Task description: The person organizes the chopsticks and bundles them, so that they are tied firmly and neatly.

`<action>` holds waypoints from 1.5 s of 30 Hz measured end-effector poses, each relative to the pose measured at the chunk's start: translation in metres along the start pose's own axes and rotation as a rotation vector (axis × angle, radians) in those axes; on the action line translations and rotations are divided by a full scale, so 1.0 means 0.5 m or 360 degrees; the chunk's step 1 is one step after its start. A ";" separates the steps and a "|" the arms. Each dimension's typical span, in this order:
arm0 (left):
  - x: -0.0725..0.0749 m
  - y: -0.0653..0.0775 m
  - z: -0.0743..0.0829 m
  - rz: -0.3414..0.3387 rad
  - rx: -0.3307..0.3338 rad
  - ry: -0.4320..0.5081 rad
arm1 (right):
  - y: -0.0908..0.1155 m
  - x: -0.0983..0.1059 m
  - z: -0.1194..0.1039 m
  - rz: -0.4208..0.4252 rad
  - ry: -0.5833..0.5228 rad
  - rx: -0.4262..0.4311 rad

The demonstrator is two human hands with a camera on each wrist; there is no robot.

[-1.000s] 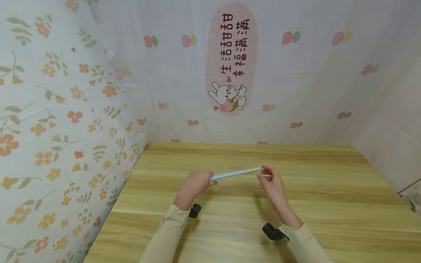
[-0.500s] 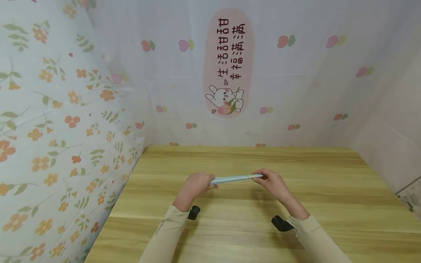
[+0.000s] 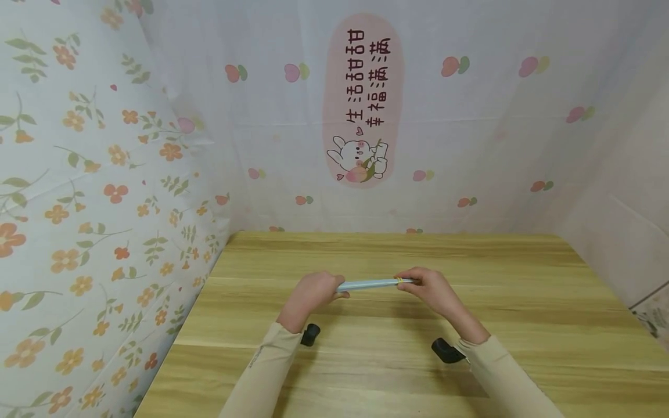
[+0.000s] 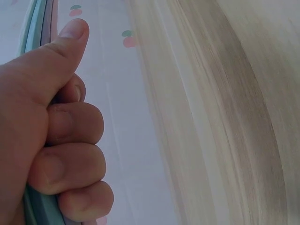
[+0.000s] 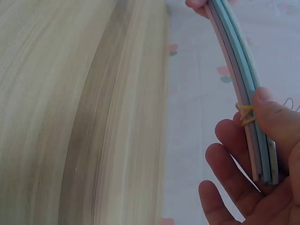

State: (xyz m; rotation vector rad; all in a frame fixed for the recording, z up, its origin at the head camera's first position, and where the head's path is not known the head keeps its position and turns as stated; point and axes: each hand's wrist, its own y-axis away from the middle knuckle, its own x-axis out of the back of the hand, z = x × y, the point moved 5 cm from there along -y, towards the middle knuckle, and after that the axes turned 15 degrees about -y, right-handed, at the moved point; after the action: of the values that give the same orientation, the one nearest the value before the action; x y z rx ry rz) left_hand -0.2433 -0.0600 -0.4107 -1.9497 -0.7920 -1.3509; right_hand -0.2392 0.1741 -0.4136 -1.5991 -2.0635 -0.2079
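stick bundle (image 3: pixel 368 284) in left hand (image 3: pixel 312 294) and right hand (image 3: pixel 435 295)

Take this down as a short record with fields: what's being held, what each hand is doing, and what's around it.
Sticks: a thin bundle, pink, purple and teal among them, held above the table
Band: yellow, around the sticks near one end
Right hand: thumb and index finger pinch the sticks at the band
Left hand: grips the sticks toward the other end
Cloth: behind the table, printed with fruit and a rabbit
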 end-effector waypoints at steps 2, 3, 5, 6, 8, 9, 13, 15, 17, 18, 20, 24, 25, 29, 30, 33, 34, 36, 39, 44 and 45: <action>-0.001 -0.003 0.001 -0.0021 -0.0003 0.0004 | -0.002 -0.002 -0.002 -0.0011 0.0027 0.0025; -0.002 -0.004 0.001 -0.0034 -0.0001 0.0009 | -0.003 -0.003 -0.003 -0.0016 0.0042 0.0035; -0.004 -0.009 0.001 -0.0039 -0.0005 0.0001 | -0.005 -0.004 -0.005 -0.0036 0.0078 0.0066; -0.005 -0.011 0.001 -0.0043 -0.0007 -0.0002 | -0.006 -0.005 -0.005 -0.0045 0.0097 0.0080; -0.008 -0.015 0.001 -0.0053 -0.0012 -0.0006 | -0.007 -0.006 -0.006 -0.0064 0.0114 0.0105; -0.010 -0.017 0.001 -0.0053 -0.0015 -0.0013 | -0.008 -0.007 -0.007 -0.0075 0.0120 0.0118; -0.012 -0.020 0.002 -0.0065 -0.0019 -0.0036 | -0.010 -0.007 -0.008 -0.0091 0.0135 0.0122; -0.011 -0.021 0.003 -0.0064 -0.0022 -0.0052 | -0.010 -0.006 -0.007 -0.0095 0.0145 0.0114; -0.012 -0.022 0.003 -0.0057 -0.0023 -0.0056 | -0.011 -0.005 -0.006 -0.0093 0.0161 0.0113; -0.012 -0.023 0.003 -0.0058 -0.0023 -0.0053 | -0.011 -0.005 -0.007 -0.0093 0.0168 0.0116; -0.013 -0.023 0.003 -0.0068 -0.0014 -0.0043 | -0.012 -0.006 -0.007 -0.0097 0.0174 0.0117; -0.014 -0.022 0.002 -0.0104 0.0010 -0.0004 | -0.012 -0.010 -0.007 -0.0135 0.0156 0.0099; -0.014 -0.021 0.001 -0.0108 0.0016 0.0001 | -0.013 -0.011 -0.007 -0.0144 0.0145 0.0090; -0.016 -0.021 -0.001 -0.0089 0.0023 0.0003 | -0.016 -0.014 -0.009 -0.0162 0.0118 0.0079; -0.017 -0.021 -0.002 -0.0079 0.0023 -0.0003 | -0.017 -0.014 -0.009 -0.0168 0.0103 0.0071; -0.018 -0.021 -0.003 -0.0049 0.0016 -0.0003 | -0.019 -0.012 -0.005 -0.0192 0.0075 0.0030; -0.018 -0.020 -0.003 -0.0044 0.0013 -0.0006 | -0.019 -0.009 -0.004 -0.0200 0.0078 0.0017; -0.018 -0.019 -0.004 -0.0024 0.0008 -0.0012 | -0.018 -0.003 -0.001 -0.0213 0.0099 -0.0011; -0.017 -0.018 -0.005 0.0006 0.0001 -0.0029 | -0.017 0.005 0.001 -0.0253 0.0152 -0.0003; -0.014 -0.017 -0.003 0.0020 -0.0019 -0.0068 | -0.018 0.008 -0.002 -0.0350 0.0196 0.0029; -0.014 -0.018 -0.002 0.0017 -0.0024 -0.0072 | -0.018 0.007 -0.005 -0.0361 0.0212 0.0037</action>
State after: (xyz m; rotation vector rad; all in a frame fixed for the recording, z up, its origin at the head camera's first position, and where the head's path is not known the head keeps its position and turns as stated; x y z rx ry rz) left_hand -0.2529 -0.0561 -0.4155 -2.0001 -0.7939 -1.3141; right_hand -0.2474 0.1738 -0.4082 -1.2992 -2.1316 -0.3589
